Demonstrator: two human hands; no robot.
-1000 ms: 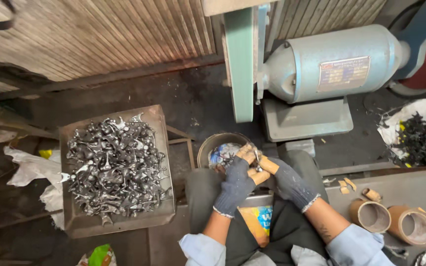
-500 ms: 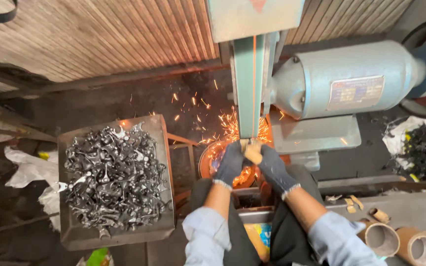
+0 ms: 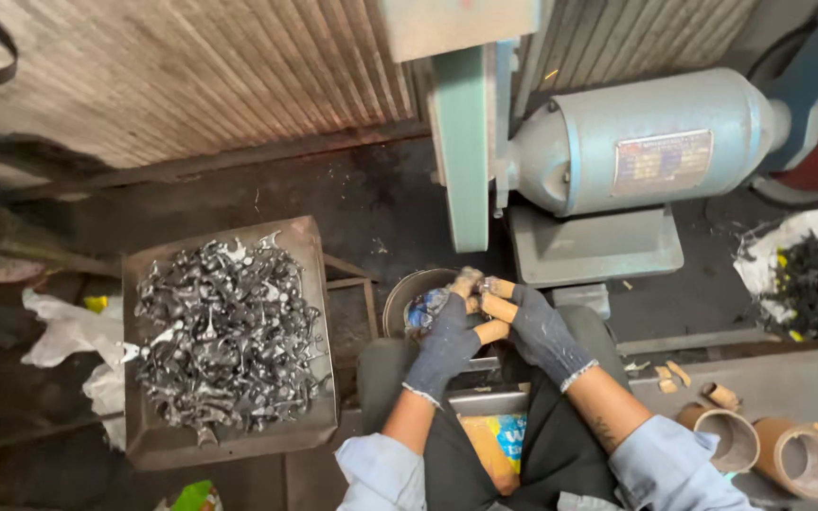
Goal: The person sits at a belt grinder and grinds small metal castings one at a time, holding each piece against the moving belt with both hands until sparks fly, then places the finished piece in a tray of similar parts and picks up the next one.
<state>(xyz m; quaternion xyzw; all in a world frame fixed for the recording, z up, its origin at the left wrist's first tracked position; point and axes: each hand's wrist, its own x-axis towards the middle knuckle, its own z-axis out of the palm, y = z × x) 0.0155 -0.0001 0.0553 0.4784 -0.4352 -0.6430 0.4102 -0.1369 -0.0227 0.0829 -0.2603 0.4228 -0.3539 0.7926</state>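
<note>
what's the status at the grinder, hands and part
Left gloved hand and right gloved hand together, grip hiding a small part. Just below green belt grinder. Grey tray of metal pieces left, apart.

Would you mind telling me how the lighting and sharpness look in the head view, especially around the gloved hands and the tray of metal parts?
Head view: light is soft and even, without hard shadows; the tray of metal parts glints with small highlights; the left hand and right hand are fairly sharp, with little motion blur; the floor by the grinder motor sits dark; straight edges bow slightly toward the frame's borders.
</note>
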